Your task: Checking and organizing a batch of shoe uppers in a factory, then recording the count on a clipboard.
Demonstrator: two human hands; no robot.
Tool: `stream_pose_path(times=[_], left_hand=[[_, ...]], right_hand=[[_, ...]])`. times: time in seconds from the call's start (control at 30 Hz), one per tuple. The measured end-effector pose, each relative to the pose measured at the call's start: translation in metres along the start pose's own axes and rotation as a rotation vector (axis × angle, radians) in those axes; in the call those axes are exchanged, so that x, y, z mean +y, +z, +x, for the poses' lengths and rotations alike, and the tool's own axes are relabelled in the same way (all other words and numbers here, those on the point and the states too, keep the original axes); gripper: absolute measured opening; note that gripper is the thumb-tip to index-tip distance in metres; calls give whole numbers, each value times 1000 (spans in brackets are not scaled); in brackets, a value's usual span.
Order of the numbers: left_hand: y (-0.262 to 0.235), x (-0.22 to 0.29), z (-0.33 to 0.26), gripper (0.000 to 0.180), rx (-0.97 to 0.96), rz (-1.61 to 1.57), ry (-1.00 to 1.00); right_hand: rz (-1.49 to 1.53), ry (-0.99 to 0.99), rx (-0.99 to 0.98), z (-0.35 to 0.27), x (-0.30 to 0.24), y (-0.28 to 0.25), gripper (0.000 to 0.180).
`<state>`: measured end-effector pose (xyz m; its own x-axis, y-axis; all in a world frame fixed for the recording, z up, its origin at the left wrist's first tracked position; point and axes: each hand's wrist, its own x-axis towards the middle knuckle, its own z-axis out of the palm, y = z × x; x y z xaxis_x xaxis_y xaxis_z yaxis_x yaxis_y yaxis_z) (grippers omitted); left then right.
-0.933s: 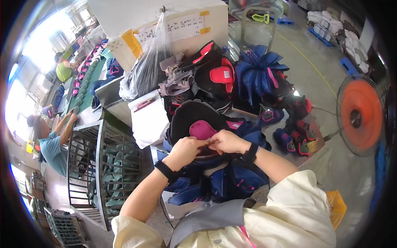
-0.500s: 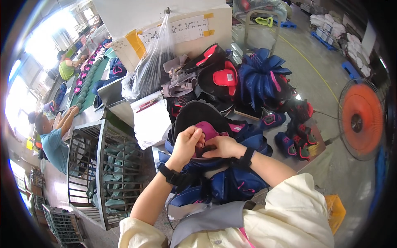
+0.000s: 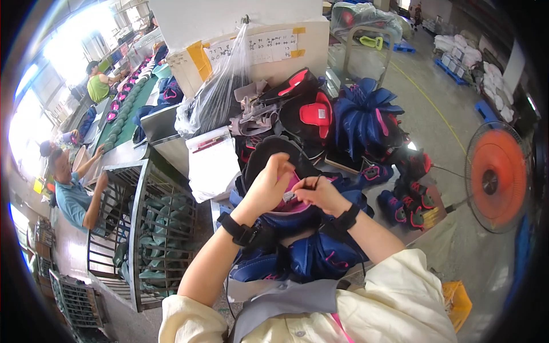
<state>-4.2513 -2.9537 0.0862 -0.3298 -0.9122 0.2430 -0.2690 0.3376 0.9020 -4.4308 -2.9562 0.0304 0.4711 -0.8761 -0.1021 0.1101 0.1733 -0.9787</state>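
In the head view, two hands work over one black upper [image 3: 263, 156], near the middle of the tabletop's [image 3: 372, 194] front edge. At least four shoes [image 3: 392, 201] sit toward its right edge. The left hand [image 3: 264, 194] is raised, fingers loosely bent, grip unclear; the right hand [image 3: 327, 197] pinches thumb to forefinger, on what I cannot tell.

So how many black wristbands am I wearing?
2: one wristband behind your left hand, another wristband behind your right hand. Any under your sleeves would be hidden.
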Motion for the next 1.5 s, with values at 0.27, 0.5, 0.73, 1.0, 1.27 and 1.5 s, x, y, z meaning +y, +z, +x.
stream_pose_path(times=[0.27, 0.5, 0.73, 1.0, 1.27, 1.5], left_hand=[[34, -24, -33, 22, -152, 654, -156], [9, -45, -39, 20, 90, 629, -125], [10, -42, -39, 38, 297, 173, -264], [4, -26, -23, 37, 325, -422, -310], [-15, -43, 6, 40, 209, -274, -240], [-15, -55, 17, 31, 150, -144, -62]], right_hand=[[-288, -149, -122, -13, -20, -13, 11], [-713, -89, 139, -39, -25, -68, 25], [-262, -194, 430, -75, -64, -114, 19], [-195, -55, 697, -58, -34, -145, 36], [-1153, -507, 637, 11, 14, -109, 24], [-340, -351, 78, 66, 27, 21, 13]])
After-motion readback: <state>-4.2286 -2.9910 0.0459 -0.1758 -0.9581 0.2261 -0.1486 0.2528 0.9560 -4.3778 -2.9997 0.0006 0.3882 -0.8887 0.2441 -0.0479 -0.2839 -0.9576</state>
